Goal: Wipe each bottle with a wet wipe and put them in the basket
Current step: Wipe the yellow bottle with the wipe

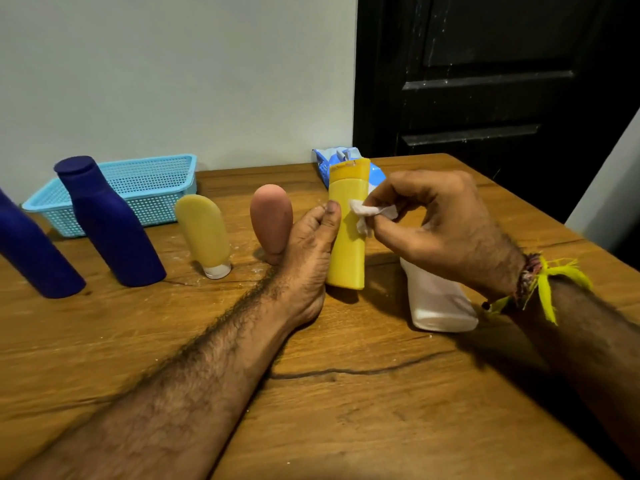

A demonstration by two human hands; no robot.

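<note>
Yellow bottle [346, 233], flat-sided with a darker flip cap, stands upright at frame centre, gripped by the left hand [308, 251]; the right hand [436, 220] pinches a crumpled white wipe [369, 213] against it.

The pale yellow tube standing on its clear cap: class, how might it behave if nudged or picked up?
The pale yellow tube probably tips easily: it stands tall on a small clear cap and already leans. It likely feels light and squeezable, judging by its soft, flattened top. It seems unlikely to roll far, since its body looks flat rather than round.
</note>
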